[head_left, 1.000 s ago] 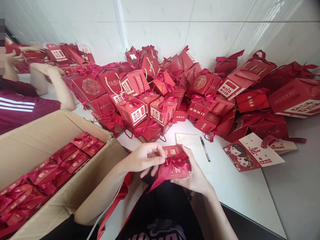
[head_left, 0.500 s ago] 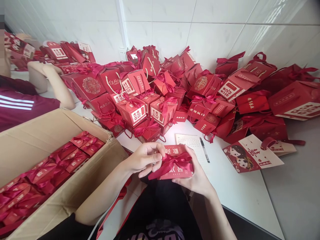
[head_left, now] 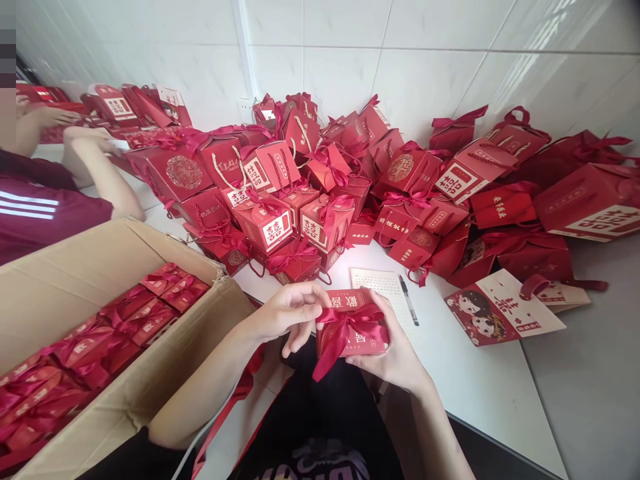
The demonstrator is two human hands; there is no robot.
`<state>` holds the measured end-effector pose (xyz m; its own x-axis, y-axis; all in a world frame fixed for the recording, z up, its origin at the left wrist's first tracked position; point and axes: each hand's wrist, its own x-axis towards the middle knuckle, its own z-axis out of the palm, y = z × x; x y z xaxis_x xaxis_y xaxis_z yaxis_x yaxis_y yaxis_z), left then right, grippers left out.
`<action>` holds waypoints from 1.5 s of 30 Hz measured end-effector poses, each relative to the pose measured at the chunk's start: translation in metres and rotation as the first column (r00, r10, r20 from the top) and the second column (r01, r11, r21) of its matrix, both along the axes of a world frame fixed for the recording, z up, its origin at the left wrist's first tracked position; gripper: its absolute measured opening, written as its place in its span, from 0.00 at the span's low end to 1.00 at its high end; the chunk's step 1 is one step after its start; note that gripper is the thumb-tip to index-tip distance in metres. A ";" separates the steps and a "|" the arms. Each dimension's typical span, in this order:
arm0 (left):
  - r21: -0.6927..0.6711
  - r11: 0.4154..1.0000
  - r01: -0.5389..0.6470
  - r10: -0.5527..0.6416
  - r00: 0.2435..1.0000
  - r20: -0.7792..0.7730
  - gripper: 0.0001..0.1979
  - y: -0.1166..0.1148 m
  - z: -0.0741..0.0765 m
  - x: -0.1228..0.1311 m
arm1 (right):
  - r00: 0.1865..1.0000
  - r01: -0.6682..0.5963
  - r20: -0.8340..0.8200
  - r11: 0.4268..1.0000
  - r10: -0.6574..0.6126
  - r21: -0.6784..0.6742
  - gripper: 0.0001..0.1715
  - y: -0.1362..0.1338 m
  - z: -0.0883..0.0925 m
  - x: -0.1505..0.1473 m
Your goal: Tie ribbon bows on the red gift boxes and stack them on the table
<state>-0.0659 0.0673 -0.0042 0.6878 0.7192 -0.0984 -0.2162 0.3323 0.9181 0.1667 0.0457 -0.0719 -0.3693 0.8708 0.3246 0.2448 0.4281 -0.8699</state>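
Observation:
In front of my lap is a small red gift box (head_left: 357,300) with white characters on top and a dark red satin ribbon bow (head_left: 345,327) tied across it. My right hand (head_left: 395,343) grips the box from its right side, thumb at the near edge and fingers along the far side. At the box's left edge, my left hand (head_left: 295,313) pinches the bow's left loop between thumb and forefinger, its other fingers curled below. One ribbon tail hangs over the near edge of the box.
An open cardboard carton (head_left: 125,420) at left holds rows of red ribboned boxes (head_left: 90,347). Many red gift boxes (head_left: 270,223) are piled along the wall. A notepad (head_left: 380,280), a pen (head_left: 409,300) and a flat printed carton (head_left: 500,310) lie on the white table (head_left: 480,373). A co-worker's arm (head_left: 113,173) is at far left.
The ribbon tail, which slanted left over my left fingers, now hangs down nearer the box. My left fingers have shifted slightly. The co-worker's hands at far left have moved.

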 end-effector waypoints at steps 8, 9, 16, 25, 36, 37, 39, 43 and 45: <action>0.300 0.927 -0.225 0.287 0.940 -0.182 0.09 -0.008 0.001 -0.002 | 0.995 0.095 0.012 0.988 -0.097 0.118 0.57 -0.003 0.003 0.001; 0.361 0.886 -0.289 0.362 0.920 -0.153 0.10 -0.010 0.001 -0.002 | 0.993 0.117 0.011 0.982 -0.120 0.149 0.56 -0.003 0.004 0.002; 0.486 0.793 -0.368 0.563 0.748 -0.352 0.12 -0.016 0.008 0.008 | 0.983 0.164 0.026 0.938 -0.181 0.307 0.52 -0.003 0.017 0.002; 0.404 0.805 -0.435 0.576 0.738 -0.352 0.12 -0.025 -0.008 0.034 | 0.974 0.204 0.025 0.920 -0.225 0.333 0.54 -0.003 0.016 0.002; 0.498 0.781 -0.377 0.617 0.588 -0.523 0.07 -0.008 -0.056 0.011 | 0.975 0.091 -0.168 0.950 -0.146 -0.298 0.62 -0.003 -0.042 0.003; 0.552 0.735 -0.394 0.671 0.540 -0.508 0.06 -0.006 -0.055 0.008 | 0.963 0.124 -0.191 0.943 -0.189 -0.308 0.59 -0.005 -0.040 0.007; 0.681 0.626 -0.380 0.764 0.476 -0.436 0.07 -0.002 -0.049 0.006 | 0.946 0.208 -0.172 0.923 -0.274 -0.324 0.43 -0.008 -0.030 0.014; 0.846 0.524 -0.101 0.721 0.581 -0.377 0.06 0.007 -0.035 0.021 | 0.941 0.319 0.020 0.871 -0.337 -0.374 0.26 -0.004 -0.007 0.011; 0.855 0.518 0.015 0.672 0.611 -0.418 0.06 0.010 -0.032 0.032 | 0.945 0.310 0.033 0.859 -0.325 -0.407 0.26 -0.001 -0.002 0.004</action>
